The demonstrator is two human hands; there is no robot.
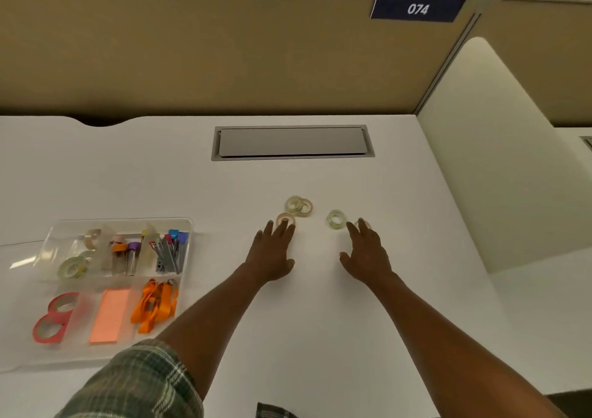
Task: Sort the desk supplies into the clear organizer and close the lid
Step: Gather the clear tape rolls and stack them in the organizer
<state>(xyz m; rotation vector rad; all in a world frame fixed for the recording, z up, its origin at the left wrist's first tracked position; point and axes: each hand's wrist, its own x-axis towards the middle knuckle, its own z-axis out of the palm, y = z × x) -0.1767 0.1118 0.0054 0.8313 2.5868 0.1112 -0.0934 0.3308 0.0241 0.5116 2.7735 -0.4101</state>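
Note:
Several small clear tape rolls lie on the white desk: a pair (pixel 299 206) touching each other, one pinkish roll (pixel 285 218) at my left fingertips, one greenish roll (pixel 336 219), and one (pixel 365 224) mostly hidden under my right fingers. My left hand (pixel 274 251) is flat and spread, fingertips touching the pinkish roll. My right hand (pixel 366 252) is spread, fingertips over the hidden roll. The clear organizer (pixel 184 225) sits at the left with its lid (pixel 19 251) open to the left; it holds tape rolls, tubes, clips, red tape, a pink notepad and orange straps.
A grey cable hatch (pixel 292 142) is set into the desk behind the rolls. A tan partition (pixel 224 52) with a "074" sign (pixel 418 9) bounds the back. A white divider (pixel 499 148) stands on the right.

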